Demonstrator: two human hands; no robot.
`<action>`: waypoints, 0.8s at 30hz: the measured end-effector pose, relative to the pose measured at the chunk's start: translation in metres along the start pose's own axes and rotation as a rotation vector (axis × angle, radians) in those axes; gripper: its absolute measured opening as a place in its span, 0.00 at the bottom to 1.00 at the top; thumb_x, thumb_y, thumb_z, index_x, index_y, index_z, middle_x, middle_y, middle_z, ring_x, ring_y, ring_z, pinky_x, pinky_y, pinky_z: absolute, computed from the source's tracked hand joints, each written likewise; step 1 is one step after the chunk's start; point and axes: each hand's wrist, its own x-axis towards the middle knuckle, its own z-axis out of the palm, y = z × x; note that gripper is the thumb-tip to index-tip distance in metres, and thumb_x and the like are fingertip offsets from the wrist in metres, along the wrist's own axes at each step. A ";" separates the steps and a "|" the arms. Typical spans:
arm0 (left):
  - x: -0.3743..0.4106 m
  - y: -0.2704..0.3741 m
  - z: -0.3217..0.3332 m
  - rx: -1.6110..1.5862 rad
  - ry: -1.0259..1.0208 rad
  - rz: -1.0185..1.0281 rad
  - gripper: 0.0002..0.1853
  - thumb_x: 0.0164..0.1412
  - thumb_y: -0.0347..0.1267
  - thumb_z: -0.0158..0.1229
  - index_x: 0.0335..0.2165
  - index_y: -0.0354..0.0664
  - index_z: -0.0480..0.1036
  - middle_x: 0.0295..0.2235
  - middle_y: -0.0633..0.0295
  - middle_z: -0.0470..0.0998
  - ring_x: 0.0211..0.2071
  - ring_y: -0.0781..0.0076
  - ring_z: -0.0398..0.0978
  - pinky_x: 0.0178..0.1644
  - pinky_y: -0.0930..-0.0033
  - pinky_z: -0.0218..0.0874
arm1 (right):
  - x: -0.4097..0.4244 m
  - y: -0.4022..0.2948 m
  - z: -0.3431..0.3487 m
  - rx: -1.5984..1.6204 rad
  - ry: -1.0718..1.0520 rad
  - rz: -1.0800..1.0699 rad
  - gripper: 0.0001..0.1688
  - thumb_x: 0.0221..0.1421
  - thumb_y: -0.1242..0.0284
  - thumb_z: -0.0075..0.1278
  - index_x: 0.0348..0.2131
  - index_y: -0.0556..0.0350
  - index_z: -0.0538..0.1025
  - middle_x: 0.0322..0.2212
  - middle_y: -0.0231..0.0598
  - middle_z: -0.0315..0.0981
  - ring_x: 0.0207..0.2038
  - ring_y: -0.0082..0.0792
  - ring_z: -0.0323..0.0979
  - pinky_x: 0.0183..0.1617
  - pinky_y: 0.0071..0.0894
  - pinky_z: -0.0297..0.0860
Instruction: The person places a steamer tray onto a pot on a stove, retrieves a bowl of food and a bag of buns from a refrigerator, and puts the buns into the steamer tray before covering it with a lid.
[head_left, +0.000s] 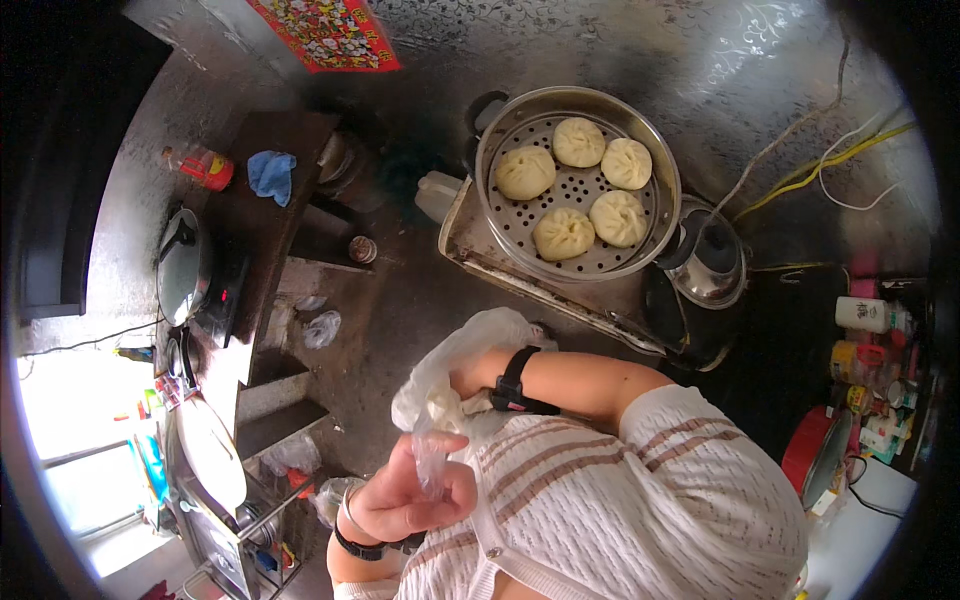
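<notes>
A translucent plastic bag (480, 337) hangs in front of my torso. My left hand (420, 491) pinches a gathered end of the bag between its fingers. Most of my right hand (471, 376) is inside the bag; its fingers are hidden, with something pale beside them that cannot be made out. Beyond the bag, a round steel steamer (579, 276) stands on a worn white-edged surface. Several pleated buns (579, 142) lie apart or nearly touching on its perforated tray.
A steel electric kettle (716, 281) stands right of the steamer. On the left are a dark counter (255, 142) with a blue cloth (271, 176), a red-labelled bottle (202, 168) and a lidded pan (180, 266). A red pan (810, 450) and several jars are at the right.
</notes>
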 end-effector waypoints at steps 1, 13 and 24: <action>0.000 -0.001 0.002 0.007 -0.012 0.017 0.34 0.48 0.15 0.43 0.54 0.35 0.43 0.22 0.56 0.63 0.22 0.75 0.58 0.27 0.76 0.50 | -0.021 -0.033 -0.028 -0.069 -0.225 0.046 0.28 0.46 0.53 0.44 0.45 0.47 0.70 0.46 0.41 0.66 0.48 0.41 0.62 0.51 0.34 0.57; -0.014 -0.017 0.016 -0.082 0.219 0.213 0.30 0.45 0.16 0.50 0.49 0.37 0.52 0.18 0.54 0.64 0.19 0.70 0.61 0.24 0.71 0.50 | -0.080 -0.061 -0.066 0.353 0.055 -0.038 0.27 0.43 0.53 0.48 0.39 0.53 0.73 0.39 0.42 0.71 0.41 0.43 0.67 0.44 0.36 0.60; -0.017 -0.027 0.023 -0.117 0.276 0.218 0.31 0.43 0.16 0.49 0.49 0.36 0.53 0.17 0.53 0.65 0.19 0.68 0.62 0.24 0.70 0.50 | -0.051 -0.029 -0.026 0.319 0.097 -0.195 0.27 0.44 0.52 0.46 0.38 0.52 0.73 0.39 0.42 0.71 0.40 0.44 0.68 0.43 0.37 0.61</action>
